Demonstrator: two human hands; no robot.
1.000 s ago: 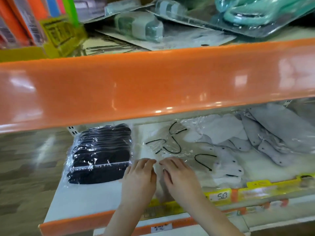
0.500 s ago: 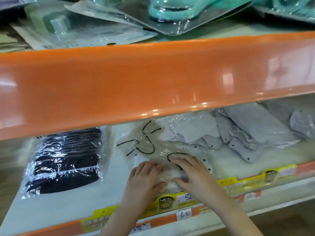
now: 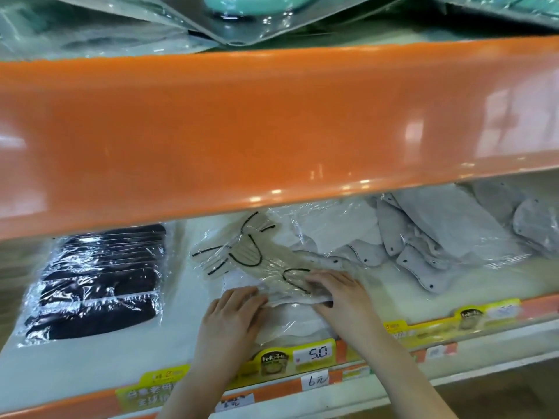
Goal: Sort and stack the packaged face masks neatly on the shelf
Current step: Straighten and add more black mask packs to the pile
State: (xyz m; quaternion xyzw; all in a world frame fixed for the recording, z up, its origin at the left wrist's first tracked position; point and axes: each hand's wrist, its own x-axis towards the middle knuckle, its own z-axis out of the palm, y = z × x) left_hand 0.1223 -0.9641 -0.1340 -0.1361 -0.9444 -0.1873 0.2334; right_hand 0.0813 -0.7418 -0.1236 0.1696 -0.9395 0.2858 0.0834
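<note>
A clear pack of beige face masks with black ear loops lies in the middle of the white shelf. My right hand holds its near edge, fingers on top and thumb tucked under. My left hand rests with fairly straight fingers against the same edge, over a white mask pack that lies underneath. A pack of black masks lies flat at the left. Several grey mask packs sprawl in a loose heap at the right.
The orange front of the upper shelf hangs low and hides the back of the mask shelf. Blister-packed goods lie above it. A yellow price strip runs along the shelf's front edge.
Both hands have moved to the right and further in, onto the beige pack. My right hand has taken hold of its near edge. The view has shifted right.
</note>
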